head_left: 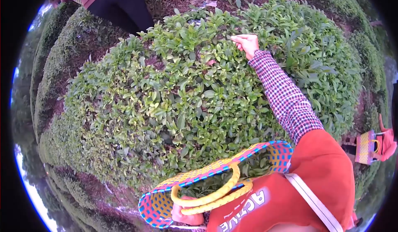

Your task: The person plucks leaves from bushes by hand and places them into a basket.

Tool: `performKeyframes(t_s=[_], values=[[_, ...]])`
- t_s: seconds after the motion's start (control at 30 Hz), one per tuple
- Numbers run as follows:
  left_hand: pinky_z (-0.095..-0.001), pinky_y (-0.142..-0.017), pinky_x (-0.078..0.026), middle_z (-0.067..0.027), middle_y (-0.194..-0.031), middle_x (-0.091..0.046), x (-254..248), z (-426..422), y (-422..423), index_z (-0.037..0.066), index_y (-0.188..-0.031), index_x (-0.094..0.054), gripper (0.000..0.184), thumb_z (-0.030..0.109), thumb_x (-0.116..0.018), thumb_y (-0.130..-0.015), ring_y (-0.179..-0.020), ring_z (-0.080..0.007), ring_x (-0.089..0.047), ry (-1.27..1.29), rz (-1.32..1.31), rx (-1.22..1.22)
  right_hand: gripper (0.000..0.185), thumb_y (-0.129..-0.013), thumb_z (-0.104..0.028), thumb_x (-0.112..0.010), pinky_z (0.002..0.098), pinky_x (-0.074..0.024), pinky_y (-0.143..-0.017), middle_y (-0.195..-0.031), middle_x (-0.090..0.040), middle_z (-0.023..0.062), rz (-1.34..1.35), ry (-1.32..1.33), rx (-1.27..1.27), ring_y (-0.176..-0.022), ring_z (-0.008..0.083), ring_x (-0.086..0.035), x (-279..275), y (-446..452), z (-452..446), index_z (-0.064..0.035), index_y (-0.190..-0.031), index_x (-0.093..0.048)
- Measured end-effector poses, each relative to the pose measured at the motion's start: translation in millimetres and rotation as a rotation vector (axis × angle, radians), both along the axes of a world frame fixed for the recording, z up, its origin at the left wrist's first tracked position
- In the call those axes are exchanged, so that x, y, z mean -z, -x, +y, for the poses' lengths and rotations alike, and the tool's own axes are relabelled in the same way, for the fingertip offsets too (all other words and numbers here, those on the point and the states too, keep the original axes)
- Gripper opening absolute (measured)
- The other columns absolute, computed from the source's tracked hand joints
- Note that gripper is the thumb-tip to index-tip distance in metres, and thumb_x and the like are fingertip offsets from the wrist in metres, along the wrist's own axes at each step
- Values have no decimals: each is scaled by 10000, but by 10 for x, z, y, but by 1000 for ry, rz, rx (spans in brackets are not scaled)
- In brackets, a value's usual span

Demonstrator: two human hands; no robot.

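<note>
My right hand (247, 44), at the end of a checkered sleeve, reaches over the upper part of a leafy green bush (178, 95). Its fingers are pinched together at the leaf tips, and whatever is between them is too small to make out. Low in the view, a woven basket (215, 169) in yellow, pink and blue hangs against my red shirt, with green leaves inside. My left hand (190, 215) is by the basket's yellow handles, which partly cover it; its fingers cannot be made out.
A person in dark trousers (120, 8) stands beyond the bush at the upper left. At the right edge another person (387, 143) has a pink and yellow basket (365, 148). More hedge rows (62, 62) curve along both sides, with brown ground between them.
</note>
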State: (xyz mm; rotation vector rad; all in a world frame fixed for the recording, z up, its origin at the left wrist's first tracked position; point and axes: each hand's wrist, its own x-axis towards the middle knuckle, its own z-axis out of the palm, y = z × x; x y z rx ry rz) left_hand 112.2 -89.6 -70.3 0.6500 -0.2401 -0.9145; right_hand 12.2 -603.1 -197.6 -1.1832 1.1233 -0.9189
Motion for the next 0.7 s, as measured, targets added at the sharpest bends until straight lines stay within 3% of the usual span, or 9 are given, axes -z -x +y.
performKeyframes(t_s=[0.1, 0.2, 0.27, 0.33, 0.4, 0.43, 0.53, 0.67, 0.7], values=[[-275, -587, -503, -158, -727, -589, -261, -177, 182, -70, -964, -487, 283, 199, -432, -898, -631, -193, -591, -347, 26, -273, 144, -723, -73, -674, 148, -325, -388, -608, -573, -1, -104, -50, 58, -442, 26, -452, -41, 55, 174, 9, -838, -646], [-244, -484, -435, -100, -570, -529, -214, -205, 251, 20, -767, -445, 259, 244, -446, -897, -492, -146, -522, -722, -731, -374, 175, -734, -49, -658, 143, -316, -384, -648, -577, 2, -167, -152, 99, -473, 20, -455, -82, 108, 313, 14, -893, -621], [-232, -439, -408, -78, -503, -500, -222, -207, 257, 58, -689, -418, 293, 263, -453, -896, -446, -124, -497, -861, -999, -417, 111, -776, -81, -618, 150, -302, -395, -680, -556, -20, -505, -64, 124, -502, 16, -442, -270, 276, 248, -18, -866, -598], [-295, -510, -460, -108, -542, -511, -221, -149, 287, 82, -640, -381, 284, 207, -456, -884, -487, -181, -518, -839, -698, -446, 156, -816, -134, -566, 155, -345, -410, -699, -569, 8, -627, 249, -86, -456, 34, -439, -1061, 522, 221, 8, -874, -594], [-247, -451, -437, -80, -497, -470, -292, -291, 296, 73, -638, -377, 273, 170, -463, -878, -468, -147, -505, -850, -675, -503, 158, -817, -148, -552, 164, -366, -441, -596, -543, 6, -343, 194, -17, -414, 51, -412, -1777, 603, 707, -18, -740, -598], [-229, -437, -412, -62, -497, -449, -372, -442, 311, 74, -624, -365, 285, 159, -465, -876, -454, -129, -480, -881, -734, -545, 168, -814, -133, -550, 177, -378, -446, -538, -519, 5, -143, 568, -310, -391, 64, -395, -1858, 819, 871, -24, -697, -601], [-214, -426, -312, 5, -511, -361, -281, -420, 252, 71, -581, -335, 336, 136, -458, -887, -465, -59, -361, -891, -799, -586, 111, -769, -131, -617, 247, -464, -487, -487, -538, 16, 121, 441, -1074, -436, 104, -529, -2022, 1231, 1878, -32, -758, -666], [-196, -436, -311, 15, -535, -366, -288, -416, 290, 87, -601, -322, 316, 115, -458, -885, -485, -49, -371, -881, -719, -567, 234, -718, -221, -684, 254, -482, -497, -629, -612, 43, 241, 644, -1124, -506, 123, -585, -1542, 1307, 1885, -48, -874, -657], [-185, -438, -332, 5, -527, -386, -304, -415, 296, 87, -623, -347, 284, 111, -453, -886, -487, -52, -401, -853, -774, -541, 238, -741, -232, -658, 230, -465, -441, -662, -625, 49, 311, 430, -870, -483, 104, -565, -1492, 1200, 1577, -39, -881, -651]])
